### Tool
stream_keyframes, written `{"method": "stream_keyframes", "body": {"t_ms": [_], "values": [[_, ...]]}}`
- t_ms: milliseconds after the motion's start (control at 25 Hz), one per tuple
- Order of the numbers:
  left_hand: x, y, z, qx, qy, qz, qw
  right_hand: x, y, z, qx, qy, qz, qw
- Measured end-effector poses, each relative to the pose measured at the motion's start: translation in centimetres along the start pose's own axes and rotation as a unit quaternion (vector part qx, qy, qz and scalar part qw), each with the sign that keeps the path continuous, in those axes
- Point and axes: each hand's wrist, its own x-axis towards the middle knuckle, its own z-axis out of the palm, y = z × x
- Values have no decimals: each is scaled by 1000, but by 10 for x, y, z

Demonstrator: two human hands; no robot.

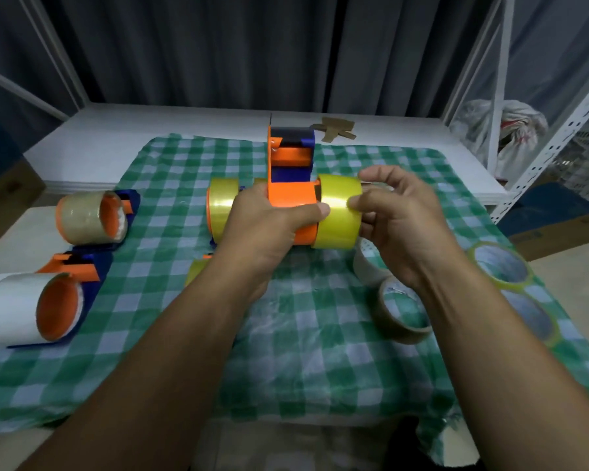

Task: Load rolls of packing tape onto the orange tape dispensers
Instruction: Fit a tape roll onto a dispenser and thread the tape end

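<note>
Both forearms reach forward over the checked cloth (pixel 303 351). The left hand (pixel 262 229) curls its fingers round the orange dispenser (pixel 291 195), its thumb lying along the drum's near side. The right hand (pixel 402 229) pinches a yellow roll (pixel 340 212) between thumb and curled fingers, the roll sitting at the drum's right end

Dispenser (pixel 291 198) in my left hand (pixel 269 229): smooth orange plastic, slight sheen, with dark blue plastic parts. Yellow tape roll (pixel 339 215) pinched in my right hand (pixel 398 219): glossy film. Checked cloth (pixel 303 351): woven fabric, matt, wrinkled. Tabletop (pixel 116 137): white, smooth, matt. Scraps (pixel 335 129): brown cardboard, dull. Shelf upright (pixel 558 141): white-painted perforated metal. 2 loaded rolls on my left: tan roll (pixel 82 215) translucent, glossy; white roll (pixel 14 307) matt.
</note>
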Motion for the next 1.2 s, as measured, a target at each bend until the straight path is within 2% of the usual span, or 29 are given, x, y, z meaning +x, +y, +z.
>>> {"method": "stream_keyframes", "body": {"t_ms": [200, 360, 600, 800, 920, 1200], "values": [[-3, -11, -3, -4, -40, 19, 999, -1, 5, 2, 2, 11, -18, 1000], [-7, -9, -5, -34, -64, 18, 997, -5, 12, -2, 15, -31, -32, 999], [-11, -9, 1, -49, -51, 46, 996, -10, 14, -9, 28, -89, -42, 995], [-11, -13, 1, -22, -68, 63, 995, -9, 12, -6, 37, -27, -21, 999], [-9, -14, 0, -25, -76, 58, 995, -6, 14, -5, 33, -22, -24, 999], [-9, -11, -5, -67, -41, 85, 993, -5, 16, -4, 42, -93, -28, 994]]}}
